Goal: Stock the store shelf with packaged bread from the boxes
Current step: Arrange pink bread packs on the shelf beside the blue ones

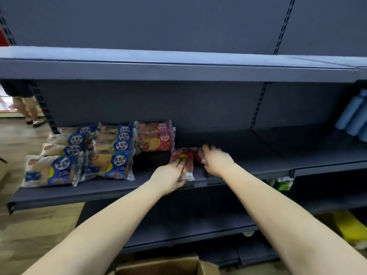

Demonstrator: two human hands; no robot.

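Left end of middle shelf (pixel 258 155): blue bread packs (pixel 117 165) in two rows, round label reads 蓝莓味面包. Just beside them, stacked red packs (pixel 155 138), 面包 legible. Left hand (pixel 170 175) grips a red bread pack (pixel 183 155) at the shelf's front edge, print blurred. Right hand (pixel 215 159) lies over a second red pack (pixel 199 155) touching it; grip lost in blur. Open board runs right to blue bottles (pixel 353 118). Cardboard box (pixel 164 264) below

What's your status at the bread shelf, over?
Left hand grips red bread pack on shelf. Right hand on second red pack, grip blurred. Nothing blocking.
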